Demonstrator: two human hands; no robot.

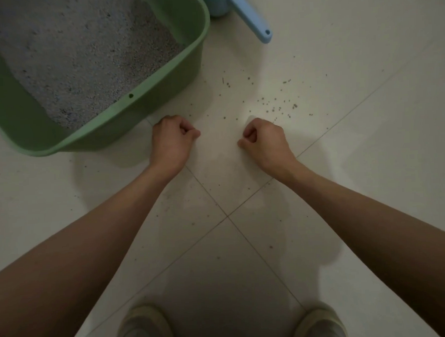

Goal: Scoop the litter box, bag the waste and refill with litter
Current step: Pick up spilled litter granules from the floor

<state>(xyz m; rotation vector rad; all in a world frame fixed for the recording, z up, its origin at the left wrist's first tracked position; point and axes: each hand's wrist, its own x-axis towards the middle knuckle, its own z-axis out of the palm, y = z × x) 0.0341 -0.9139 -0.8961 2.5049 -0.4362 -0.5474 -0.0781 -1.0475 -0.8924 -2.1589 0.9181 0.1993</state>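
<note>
On the pale tiled floor, a green litter box is seen at the upper left, filled with grey litter across its bottom; a small round hole is visible in its near rim. Just beyond the box's far right corner, a light blue scoop is lying on the floor, its handle pointed toward the right, and its head is cut off by the top edge of the view. Loose dark granules are scattered over the tiles to the right of the box. Both bare forearms are stretched forward over the floor. The left hand is held just beside the near corner of the box, its fingers curled in with the thumb tip pressed against them; whether anything is pinched there cannot be told. The right hand is held well apart from the box, near the scattered granules, with its fingers likewise curled tight and the thumb closed against them, and nothing can be made out inside. At the bottom edge, two pale shoes are seen on the tiles, one to each side.
</note>
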